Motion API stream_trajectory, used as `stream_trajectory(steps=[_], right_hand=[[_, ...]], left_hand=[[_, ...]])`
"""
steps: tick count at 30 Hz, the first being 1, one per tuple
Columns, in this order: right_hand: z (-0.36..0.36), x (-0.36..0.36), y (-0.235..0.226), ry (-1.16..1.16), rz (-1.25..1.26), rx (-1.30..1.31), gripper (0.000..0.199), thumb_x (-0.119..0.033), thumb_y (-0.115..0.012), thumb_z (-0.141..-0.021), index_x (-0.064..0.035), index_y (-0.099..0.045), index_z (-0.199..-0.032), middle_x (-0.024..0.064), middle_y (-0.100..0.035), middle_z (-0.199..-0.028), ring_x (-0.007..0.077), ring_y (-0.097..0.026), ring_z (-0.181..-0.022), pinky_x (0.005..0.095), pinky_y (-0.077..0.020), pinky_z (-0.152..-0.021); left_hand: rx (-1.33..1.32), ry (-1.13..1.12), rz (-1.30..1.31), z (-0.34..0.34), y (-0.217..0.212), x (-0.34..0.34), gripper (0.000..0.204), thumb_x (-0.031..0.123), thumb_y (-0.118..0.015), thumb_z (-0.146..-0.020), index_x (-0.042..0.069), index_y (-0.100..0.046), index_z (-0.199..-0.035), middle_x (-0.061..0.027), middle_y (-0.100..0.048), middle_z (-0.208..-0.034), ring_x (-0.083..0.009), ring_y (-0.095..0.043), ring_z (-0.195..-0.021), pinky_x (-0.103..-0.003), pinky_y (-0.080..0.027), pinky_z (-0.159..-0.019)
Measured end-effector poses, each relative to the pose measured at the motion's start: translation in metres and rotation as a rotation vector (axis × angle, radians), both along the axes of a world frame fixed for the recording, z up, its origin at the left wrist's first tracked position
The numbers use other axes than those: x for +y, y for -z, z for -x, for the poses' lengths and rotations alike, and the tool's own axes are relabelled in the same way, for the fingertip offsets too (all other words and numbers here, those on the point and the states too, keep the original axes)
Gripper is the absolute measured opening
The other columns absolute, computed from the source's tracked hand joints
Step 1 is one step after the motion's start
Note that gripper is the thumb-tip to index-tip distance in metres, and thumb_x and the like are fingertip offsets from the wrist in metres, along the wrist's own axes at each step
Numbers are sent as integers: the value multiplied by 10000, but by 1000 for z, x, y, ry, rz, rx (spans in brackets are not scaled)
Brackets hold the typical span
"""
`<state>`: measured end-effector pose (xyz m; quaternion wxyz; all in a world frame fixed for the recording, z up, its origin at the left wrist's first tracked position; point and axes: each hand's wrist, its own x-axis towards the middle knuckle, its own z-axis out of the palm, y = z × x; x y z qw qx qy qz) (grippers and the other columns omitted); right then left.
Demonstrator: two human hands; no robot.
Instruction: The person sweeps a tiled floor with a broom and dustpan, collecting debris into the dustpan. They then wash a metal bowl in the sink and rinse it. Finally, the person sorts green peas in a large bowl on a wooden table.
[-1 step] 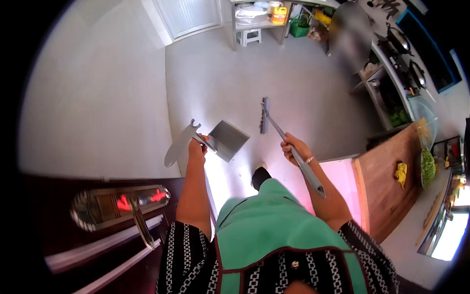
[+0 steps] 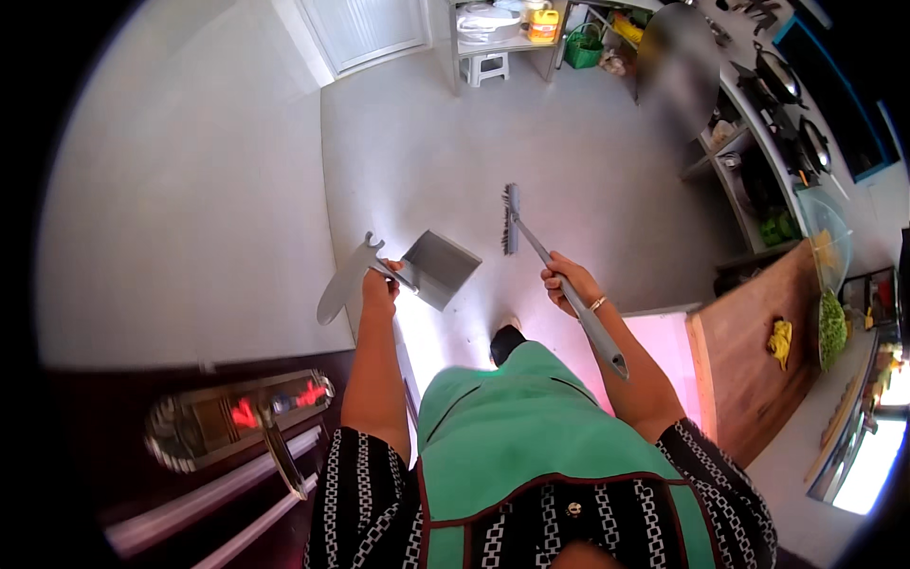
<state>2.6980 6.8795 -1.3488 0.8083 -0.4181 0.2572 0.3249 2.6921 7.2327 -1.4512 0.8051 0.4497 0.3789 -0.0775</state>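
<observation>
My left hand (image 2: 381,283) is closed around the handle of a grey dustpan (image 2: 445,268). The dustpan's flat pan points ahead and to the right, while the wide end of its handle sticks out left of the wrist. In my right hand (image 2: 573,280) is the long grey handle of a floor brush (image 2: 513,220), its fingers wrapped round it. Dark bristles on the narrow brush head face left, toward the dustpan, with a gap between the two. Whether the brush or pan touches the floor, I cannot tell.
A dark door with an ornate handle plate (image 2: 237,412) stands at near left. A white stool (image 2: 484,68) sits under the far shelf, beside a green basket (image 2: 583,45). A blurred shape (image 2: 678,71) stands at far right, near a counter with pans. A wooden surface (image 2: 749,356) bears a yellow cloth (image 2: 779,343).
The view has shifted very slightly. Both hands keep their hold, and the dustpan and brush are almost where they were.
</observation>
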Motion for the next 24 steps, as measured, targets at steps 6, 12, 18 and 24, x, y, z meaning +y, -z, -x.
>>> stream_trajectory(steps=[6, 12, 18, 24], right_hand=[[-165, 78, 68, -85, 64, 110, 123, -129, -493, -854, -131, -370, -864, 18, -515, -730, 51, -482, -497, 176, -377, -376], [-364, 142, 94, -95, 145, 260, 96, -167, -480, -866, -85, -436, -843, 21, -538, -768, 36, -491, -510, 171, -390, -384], [-556, 250, 116, -47, 25, 335, 97, -177, -463, -881, -84, -439, -874, 35, -539, -804, 41, -490, -530, 172, -388, -399], [-637, 319, 91, -106, -16, 275, 89, -169, -447, -894, -82, -429, -904, 45, -540, -826, 53, -487, -551, 173, -390, -422]], left_hand=[[149, -7, -6, -145, 100, 87, 121, 187, -542, -757, 82, -584, -798, -19, -529, -693, -95, -429, -485, -214, -335, -382], [305, -76, 38, -330, 159, 160, 110, 179, -542, -771, 81, -587, -790, 8, -520, -670, -82, -426, -475, -199, -332, -376], [268, -164, 129, -456, 178, 251, 141, 193, -540, -802, 83, -575, -882, 15, -523, -639, -73, -500, -488, -191, -403, -393], [248, -552, 255, -474, 125, 251, 144, 188, -547, -826, 63, -554, -897, -34, -555, -684, -143, -562, -575, -231, -479, -491]])
